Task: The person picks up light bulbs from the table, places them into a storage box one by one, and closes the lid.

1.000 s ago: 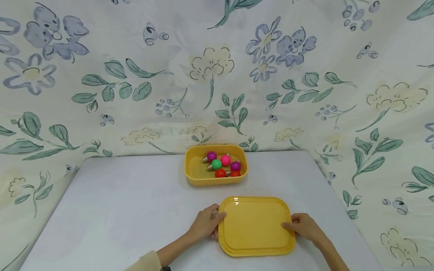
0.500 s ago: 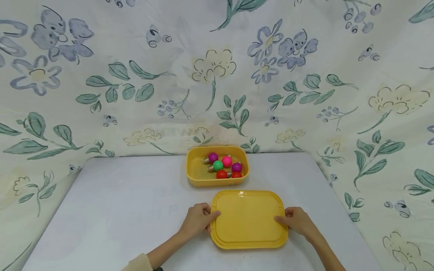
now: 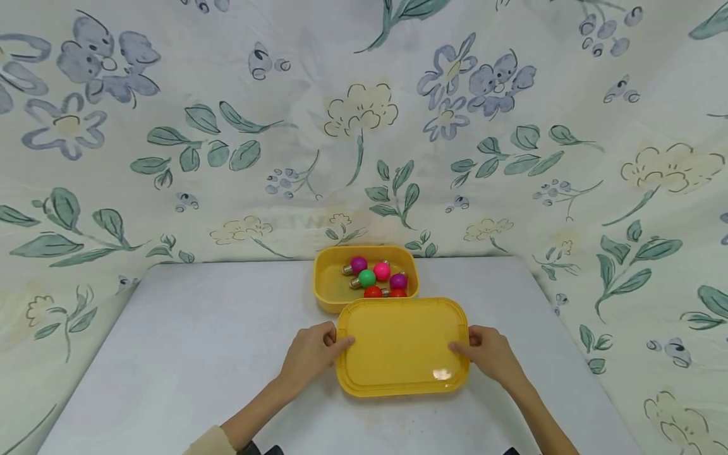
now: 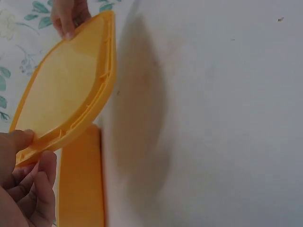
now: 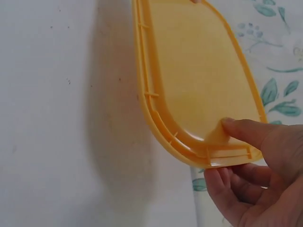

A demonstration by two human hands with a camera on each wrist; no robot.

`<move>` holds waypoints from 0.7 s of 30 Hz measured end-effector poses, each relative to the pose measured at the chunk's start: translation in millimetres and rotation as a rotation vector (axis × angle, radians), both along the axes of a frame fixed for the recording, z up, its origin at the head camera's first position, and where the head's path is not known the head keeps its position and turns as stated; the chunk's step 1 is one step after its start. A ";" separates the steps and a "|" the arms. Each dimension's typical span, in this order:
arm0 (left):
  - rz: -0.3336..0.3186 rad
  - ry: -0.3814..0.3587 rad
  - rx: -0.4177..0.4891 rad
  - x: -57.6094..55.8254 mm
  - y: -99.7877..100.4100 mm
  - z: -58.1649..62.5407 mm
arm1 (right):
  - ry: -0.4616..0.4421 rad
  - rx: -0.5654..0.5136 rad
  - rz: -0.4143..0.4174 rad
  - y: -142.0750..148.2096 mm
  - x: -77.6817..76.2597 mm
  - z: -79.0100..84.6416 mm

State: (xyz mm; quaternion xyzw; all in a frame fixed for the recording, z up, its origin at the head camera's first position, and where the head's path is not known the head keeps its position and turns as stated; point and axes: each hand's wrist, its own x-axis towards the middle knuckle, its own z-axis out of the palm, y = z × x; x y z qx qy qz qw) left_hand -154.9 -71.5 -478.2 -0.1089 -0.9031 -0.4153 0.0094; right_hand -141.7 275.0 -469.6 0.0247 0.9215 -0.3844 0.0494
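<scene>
A yellow plastic lid (image 3: pixel 402 346) with rounded corners is held up above the table between both hands. My left hand (image 3: pixel 309 352) pinches its left edge, thumb on the upper face and fingers beneath. The opposite edge is pinched the same way by my right hand (image 3: pixel 493 355). In the wrist views the lid is raised and casts a shadow on the table. Just behind it stands a yellow box (image 3: pixel 326 292), whose front the lid's far edge overlaps in the head view. Inside lie several small coloured bulbs, among them a green bulb (image 3: pixel 366 278) and a pink bulb (image 3: pixel 382 272).
The white table (image 3: pixel 188 354) extends to both sides and in front of the hands. A floral cloth (image 3: pixel 273 158) hangs right behind its back edge. The box stands near that back edge.
Both hands have carried the lid away from the body and to the left, so it now overlaps the front of the box in the head view. The box has stayed in place.
</scene>
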 end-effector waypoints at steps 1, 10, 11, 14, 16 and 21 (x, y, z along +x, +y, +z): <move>0.005 0.024 -0.021 -0.3 -1.1 2.3 | 0.028 0.006 0.004 -1.6 -0.7 1.3; -0.003 0.155 -0.181 0.1 -6.4 16.1 | 0.182 0.068 0.008 -15.2 -0.2 11.4; -0.004 0.166 -0.191 0.4 -6.5 16.9 | 0.198 0.075 0.010 -15.9 -0.4 11.5; -0.010 0.208 -0.201 1.0 -6.7 18.9 | 0.261 0.104 0.010 -17.5 -1.0 10.7; -0.012 0.237 -0.201 0.9 -6.6 19.8 | 0.299 0.117 0.005 -18.4 -1.3 10.0; -0.013 0.300 -0.190 0.2 -6.5 19.5 | 0.389 0.185 -0.006 -21.8 -0.7 10.9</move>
